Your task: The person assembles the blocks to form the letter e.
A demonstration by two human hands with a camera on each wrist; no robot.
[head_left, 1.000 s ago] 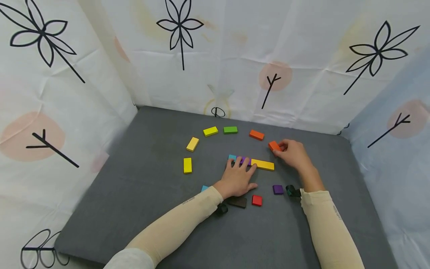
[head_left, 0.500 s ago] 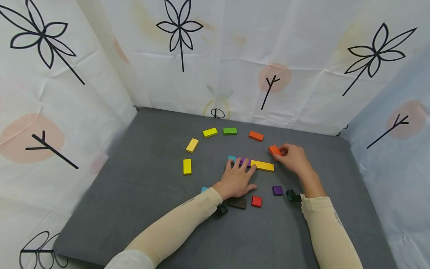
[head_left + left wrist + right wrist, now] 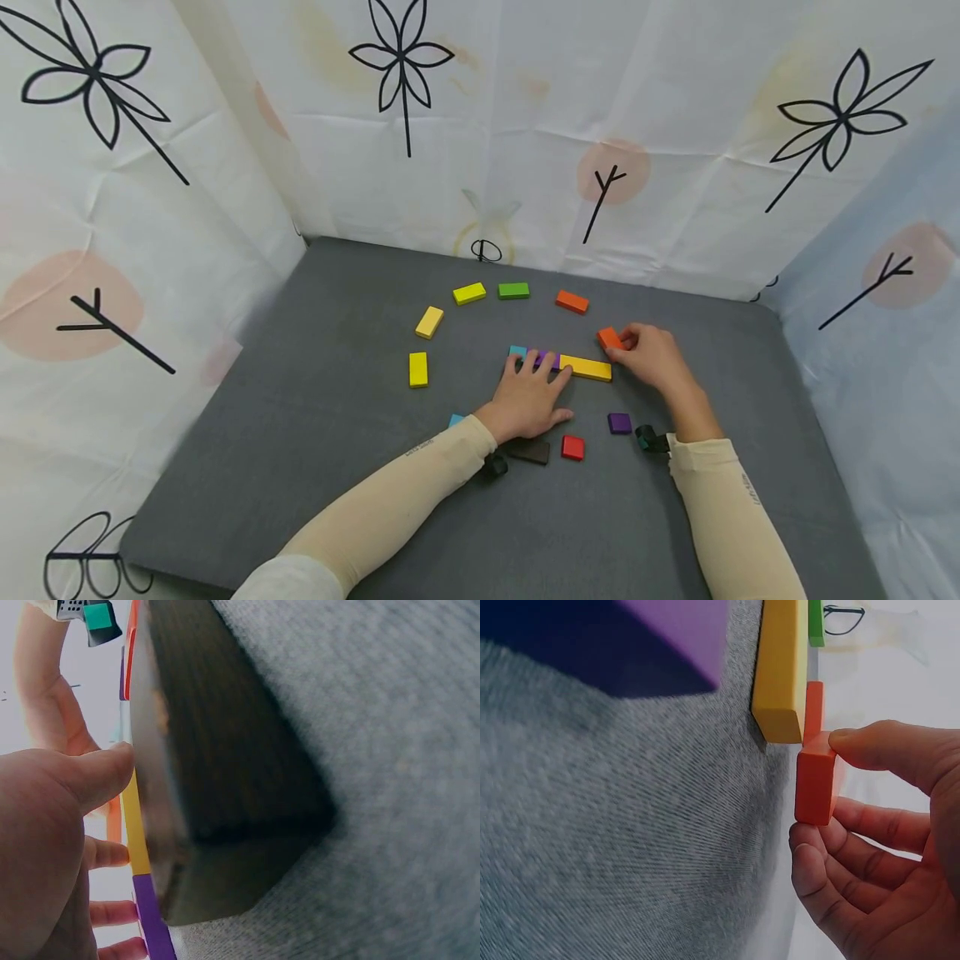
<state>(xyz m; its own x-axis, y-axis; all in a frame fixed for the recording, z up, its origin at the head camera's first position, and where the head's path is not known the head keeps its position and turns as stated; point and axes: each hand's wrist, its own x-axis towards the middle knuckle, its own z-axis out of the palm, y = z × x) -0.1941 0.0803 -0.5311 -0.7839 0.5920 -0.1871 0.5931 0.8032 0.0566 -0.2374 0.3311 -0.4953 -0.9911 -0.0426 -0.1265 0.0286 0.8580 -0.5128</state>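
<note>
Between thumb and fingers my right hand (image 3: 654, 357) pinches an orange block (image 3: 816, 780) at the right of the arrangement. My left hand (image 3: 527, 402) lies with fingers spread, its tips at a row of blocks in the middle. That row runs from a light blue block (image 3: 517, 352) through a purple block (image 3: 552, 362), partly covered by the fingers, to a long yellow block (image 3: 587, 368) at its right end. In the left wrist view a dark brown block (image 3: 225, 750) looms close, below the left palm. Another orange block (image 3: 572, 302) lies beyond the right hand.
A green block (image 3: 513, 291) and several yellow blocks (image 3: 417, 370) curve around the back and left of the grey table (image 3: 300, 467). Nearer are a red block (image 3: 573, 448), a small purple block (image 3: 619, 423) and a blue block (image 3: 456, 420) partly hidden by the left forearm. Patterned curtains (image 3: 495, 167) enclose the table.
My right hand has shifted slightly nearer to me, and the orange block in it has moved and turned a little. The left hand has stayed in place.
</note>
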